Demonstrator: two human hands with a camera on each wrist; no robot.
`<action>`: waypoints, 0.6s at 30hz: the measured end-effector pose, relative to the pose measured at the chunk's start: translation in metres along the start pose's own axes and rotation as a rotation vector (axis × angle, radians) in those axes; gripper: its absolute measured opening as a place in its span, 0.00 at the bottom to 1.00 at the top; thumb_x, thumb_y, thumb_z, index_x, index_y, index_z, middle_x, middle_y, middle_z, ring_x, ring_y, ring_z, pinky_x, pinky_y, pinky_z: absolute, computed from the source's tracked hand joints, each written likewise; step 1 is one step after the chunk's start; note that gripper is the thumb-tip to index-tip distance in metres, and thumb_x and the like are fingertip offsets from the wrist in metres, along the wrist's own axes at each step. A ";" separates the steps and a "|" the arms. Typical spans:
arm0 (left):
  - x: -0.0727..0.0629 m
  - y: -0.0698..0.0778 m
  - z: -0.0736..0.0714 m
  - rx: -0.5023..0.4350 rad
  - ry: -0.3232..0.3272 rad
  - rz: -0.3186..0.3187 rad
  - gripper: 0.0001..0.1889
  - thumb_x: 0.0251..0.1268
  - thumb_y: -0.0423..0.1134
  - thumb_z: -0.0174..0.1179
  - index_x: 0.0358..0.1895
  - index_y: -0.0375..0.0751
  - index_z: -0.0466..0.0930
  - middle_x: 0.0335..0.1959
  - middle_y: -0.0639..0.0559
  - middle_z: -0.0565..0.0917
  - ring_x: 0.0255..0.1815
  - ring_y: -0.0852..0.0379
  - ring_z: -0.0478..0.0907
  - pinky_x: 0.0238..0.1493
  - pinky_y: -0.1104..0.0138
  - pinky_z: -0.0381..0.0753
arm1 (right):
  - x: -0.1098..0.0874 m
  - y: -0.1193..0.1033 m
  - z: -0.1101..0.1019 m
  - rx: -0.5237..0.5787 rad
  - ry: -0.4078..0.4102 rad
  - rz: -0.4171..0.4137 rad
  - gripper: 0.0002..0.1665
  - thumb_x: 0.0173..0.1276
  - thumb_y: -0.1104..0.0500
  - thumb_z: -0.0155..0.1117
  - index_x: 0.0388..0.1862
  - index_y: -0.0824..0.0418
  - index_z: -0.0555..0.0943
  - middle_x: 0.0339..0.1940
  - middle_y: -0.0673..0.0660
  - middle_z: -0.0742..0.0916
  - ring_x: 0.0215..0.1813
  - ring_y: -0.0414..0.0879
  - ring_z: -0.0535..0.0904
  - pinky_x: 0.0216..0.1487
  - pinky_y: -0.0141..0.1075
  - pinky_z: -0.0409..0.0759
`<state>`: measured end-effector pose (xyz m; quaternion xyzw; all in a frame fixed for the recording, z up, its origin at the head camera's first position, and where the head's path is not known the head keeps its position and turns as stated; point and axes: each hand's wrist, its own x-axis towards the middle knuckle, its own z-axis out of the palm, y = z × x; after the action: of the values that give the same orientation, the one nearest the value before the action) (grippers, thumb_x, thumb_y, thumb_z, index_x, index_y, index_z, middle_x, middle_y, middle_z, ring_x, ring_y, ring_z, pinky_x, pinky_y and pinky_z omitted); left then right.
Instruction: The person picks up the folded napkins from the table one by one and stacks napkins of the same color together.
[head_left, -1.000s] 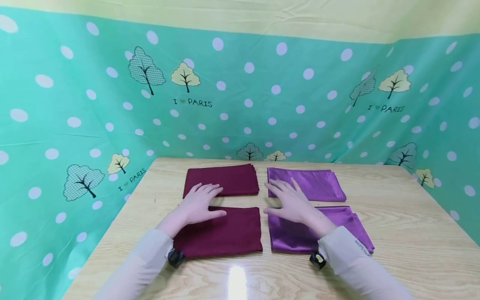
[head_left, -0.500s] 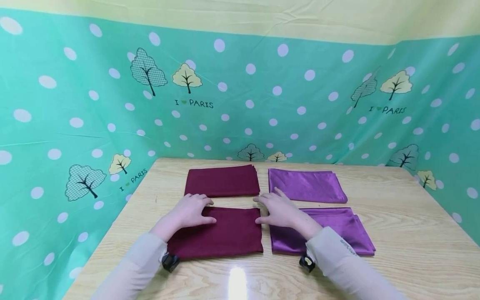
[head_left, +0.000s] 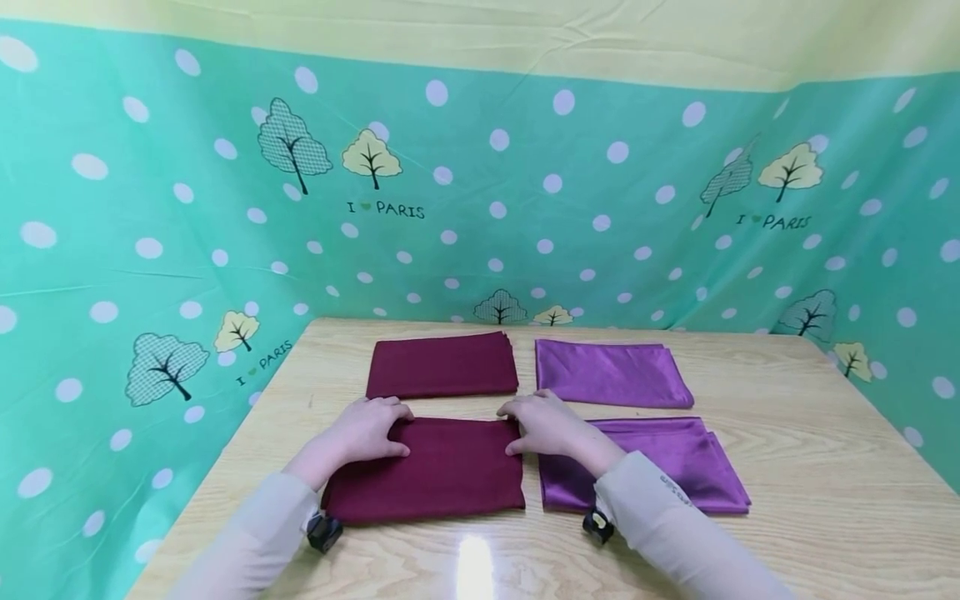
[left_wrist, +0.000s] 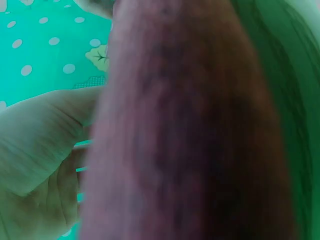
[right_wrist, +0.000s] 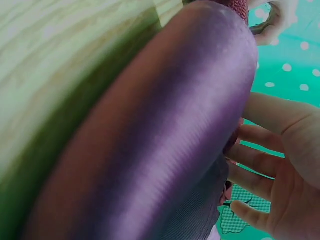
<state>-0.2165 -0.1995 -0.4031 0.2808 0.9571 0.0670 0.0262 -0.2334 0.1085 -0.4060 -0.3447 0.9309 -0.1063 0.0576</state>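
In the head view a folded maroon cloth (head_left: 442,479) lies flat at the front left. My left hand (head_left: 363,429) is at its far left corner, thumb above the cloth and fingers bent by the far edge. At the far right corner is my right hand (head_left: 543,425), its thumb and fingertips apart around that corner. Whether either hand touches the cloth is hard to tell. Beneath the right wrist a folded purple satin cloth (head_left: 675,467) is partly covered. In the wrist views, close fabric hides the fingertips of the left hand (left_wrist: 45,155) and right hand (right_wrist: 285,170).
Behind lie a second folded maroon cloth (head_left: 442,365) and a second folded purple cloth (head_left: 611,373), side by side. All rest on a light wooden table (head_left: 810,467). A green dotted curtain (head_left: 480,192) hangs along the back and sides.
Both hands have come toward me and moved left, down to the near maroon cloth's far corners. Their fingers, spread before, are now more bent. The near maroon cloth's left end shows more.
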 end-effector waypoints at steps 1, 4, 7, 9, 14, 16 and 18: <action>-0.001 0.000 0.000 0.000 -0.003 -0.003 0.22 0.56 0.47 0.77 0.49 0.40 0.86 0.47 0.46 0.84 0.53 0.43 0.82 0.54 0.44 0.77 | 0.001 0.000 0.000 -0.002 -0.001 -0.002 0.31 0.61 0.52 0.80 0.60 0.63 0.84 0.56 0.58 0.87 0.60 0.53 0.82 0.68 0.59 0.67; -0.004 -0.002 -0.002 -0.004 -0.018 -0.021 0.23 0.54 0.47 0.78 0.49 0.40 0.85 0.48 0.45 0.84 0.53 0.43 0.82 0.55 0.42 0.77 | 0.002 -0.001 0.001 -0.006 -0.011 0.003 0.31 0.60 0.51 0.81 0.60 0.63 0.84 0.57 0.58 0.87 0.61 0.53 0.81 0.67 0.59 0.68; -0.006 -0.005 -0.006 -0.007 -0.052 -0.054 0.24 0.51 0.47 0.80 0.49 0.39 0.84 0.47 0.46 0.83 0.51 0.45 0.82 0.54 0.41 0.76 | 0.003 -0.002 0.001 -0.008 -0.014 0.015 0.30 0.60 0.52 0.81 0.59 0.62 0.84 0.56 0.58 0.87 0.61 0.53 0.81 0.67 0.59 0.68; -0.008 -0.007 -0.008 -0.015 -0.078 -0.076 0.25 0.50 0.46 0.81 0.48 0.38 0.84 0.46 0.46 0.82 0.50 0.46 0.82 0.54 0.42 0.76 | 0.003 -0.003 0.001 -0.016 -0.012 0.020 0.28 0.61 0.53 0.81 0.58 0.62 0.85 0.54 0.58 0.87 0.60 0.53 0.81 0.66 0.59 0.69; -0.011 -0.012 -0.012 -0.041 -0.113 -0.097 0.25 0.48 0.44 0.82 0.47 0.37 0.82 0.44 0.48 0.82 0.47 0.47 0.82 0.53 0.42 0.76 | 0.004 -0.006 0.002 -0.034 -0.002 0.029 0.24 0.61 0.55 0.80 0.54 0.62 0.86 0.50 0.58 0.87 0.57 0.53 0.82 0.65 0.58 0.69; -0.012 -0.013 -0.012 -0.059 -0.116 -0.101 0.24 0.48 0.43 0.82 0.45 0.38 0.82 0.42 0.49 0.83 0.45 0.48 0.82 0.53 0.42 0.75 | 0.005 -0.006 0.003 -0.041 0.002 0.033 0.22 0.62 0.56 0.80 0.53 0.62 0.86 0.48 0.57 0.87 0.56 0.53 0.82 0.65 0.58 0.70; -0.012 -0.014 -0.012 -0.074 -0.119 -0.111 0.22 0.48 0.42 0.82 0.43 0.39 0.82 0.39 0.51 0.84 0.42 0.49 0.82 0.53 0.42 0.74 | 0.005 -0.007 0.003 -0.048 0.008 0.036 0.20 0.62 0.56 0.79 0.51 0.62 0.86 0.47 0.56 0.87 0.54 0.52 0.83 0.64 0.57 0.70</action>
<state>-0.2152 -0.2189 -0.3934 0.2299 0.9647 0.0839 0.0971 -0.2324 0.0997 -0.4075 -0.3287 0.9395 -0.0843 0.0474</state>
